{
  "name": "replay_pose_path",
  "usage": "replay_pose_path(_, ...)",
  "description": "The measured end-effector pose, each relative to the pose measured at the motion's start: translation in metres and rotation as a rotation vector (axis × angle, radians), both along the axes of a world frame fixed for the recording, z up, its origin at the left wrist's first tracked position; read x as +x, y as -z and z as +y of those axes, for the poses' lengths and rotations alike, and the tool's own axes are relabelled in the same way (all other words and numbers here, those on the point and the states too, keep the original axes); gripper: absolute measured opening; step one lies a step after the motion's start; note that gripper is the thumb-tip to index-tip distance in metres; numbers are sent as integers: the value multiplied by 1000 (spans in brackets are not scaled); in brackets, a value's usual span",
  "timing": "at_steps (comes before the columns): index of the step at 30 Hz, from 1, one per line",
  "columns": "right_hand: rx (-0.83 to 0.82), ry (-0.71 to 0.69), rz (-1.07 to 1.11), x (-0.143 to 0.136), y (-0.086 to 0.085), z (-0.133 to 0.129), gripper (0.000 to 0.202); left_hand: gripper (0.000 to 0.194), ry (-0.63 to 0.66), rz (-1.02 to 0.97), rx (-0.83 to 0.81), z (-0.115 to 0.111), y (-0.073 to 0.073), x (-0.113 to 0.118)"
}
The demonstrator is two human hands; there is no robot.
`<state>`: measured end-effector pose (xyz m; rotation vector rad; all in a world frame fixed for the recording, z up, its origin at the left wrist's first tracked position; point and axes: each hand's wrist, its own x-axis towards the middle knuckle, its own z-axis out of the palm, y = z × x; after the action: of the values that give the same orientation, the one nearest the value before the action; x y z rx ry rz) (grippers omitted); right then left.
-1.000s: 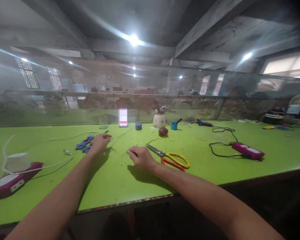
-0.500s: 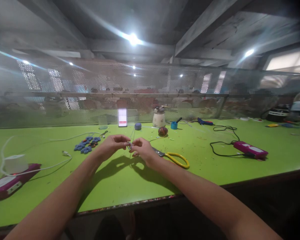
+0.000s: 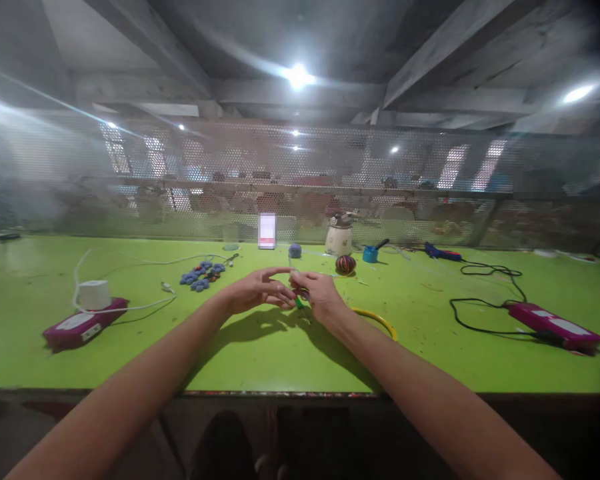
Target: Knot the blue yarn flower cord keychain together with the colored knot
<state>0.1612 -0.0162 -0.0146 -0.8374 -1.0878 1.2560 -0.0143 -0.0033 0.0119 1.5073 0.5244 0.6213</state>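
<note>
My left hand [image 3: 261, 291] and my right hand [image 3: 320, 292] meet fingertip to fingertip above the green table. Grey-blue yarn runs from a small yarn ball [image 3: 295, 251] to my fingers. Both hands pinch at the yarn, and the piece between them is too small to make out. Something small and green [image 3: 299, 303] shows just below the fingertips. Scissors with a yellow handle [image 3: 380, 320] lie behind my right wrist, mostly covered. A dark striped yarn ball [image 3: 345, 265] rests beyond my right hand. Several blue knotted pieces [image 3: 200, 275] lie left of my left hand.
On the green table [image 3: 260, 373] are a phone [image 3: 267, 231], a patterned jar [image 3: 339, 239], a blue pot [image 3: 371, 254], a glue gun [image 3: 443, 253], a left power strip [image 3: 83, 328] with a white plug, and a right power strip [image 3: 555, 325]. A mesh screen [image 3: 300, 160] stands behind.
The view has turned left, so the table things appear farther right. My hands have come closer together, my left fingers are more spread, and a green bit now shows beneath them.
</note>
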Motion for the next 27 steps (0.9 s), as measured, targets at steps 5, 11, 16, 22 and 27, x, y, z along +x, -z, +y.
replay_pose_path(5, 34, -79, -33, 11, -16, -2, 33, 31, -280, 415, 176, 14, -2, -8)
replay_pose_path(11, 63, -248, -291, 7, -13, -9, 30, 39, -652, 380, 483, 11, -7, 16)
replay_pose_path(16, 74, -353, -458, 10, -13, -12, 29, 29, -436, 350, 491, -11, -1, 32)
replay_pose_path(22, 59, -417, -521, 30, -28, -10, 30, 40, -291, 328, 428, -20, -9, 8)
replay_pose_path(27, 59, -456, -481, 44, -28, 0, 35, 34, -266, 46, 284, -11, -14, -11)
